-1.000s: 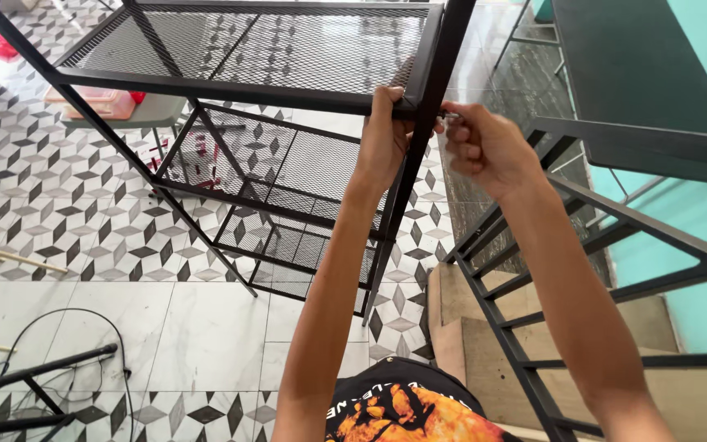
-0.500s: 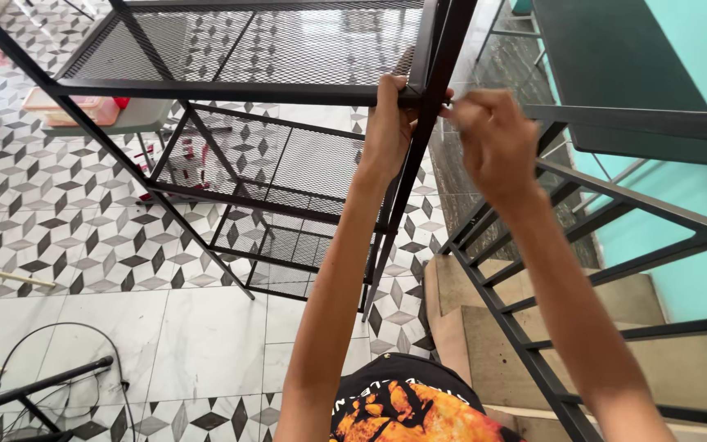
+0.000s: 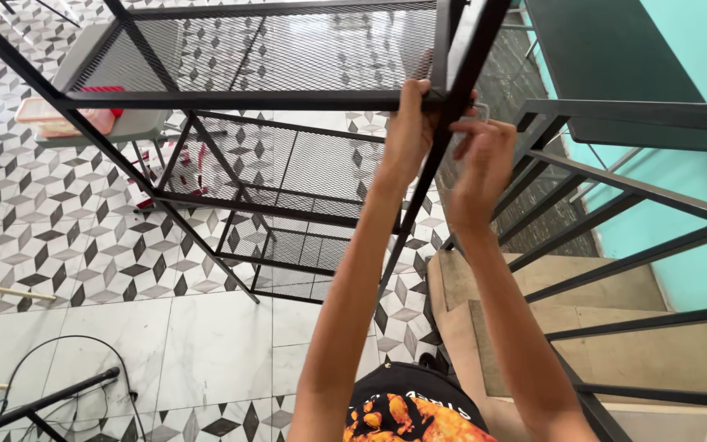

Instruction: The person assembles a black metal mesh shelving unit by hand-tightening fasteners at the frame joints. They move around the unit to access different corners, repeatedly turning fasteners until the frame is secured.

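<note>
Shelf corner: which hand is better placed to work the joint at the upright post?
Probably the right hand: its fingertips are pinched at the black upright post by the corner. The left hand is wrapped around the top shelf's front rail, steadying it.

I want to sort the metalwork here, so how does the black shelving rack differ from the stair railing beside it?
The shelving rack has mesh shelves in tiers; the stair railing has only bare slanted bars, no mesh. The rack stands on the patterned tile floor; the railing runs beside the steps. The left hand grips the rack's corner, the right hand is at its post; neither touches the railing. Both are black metal.
</note>
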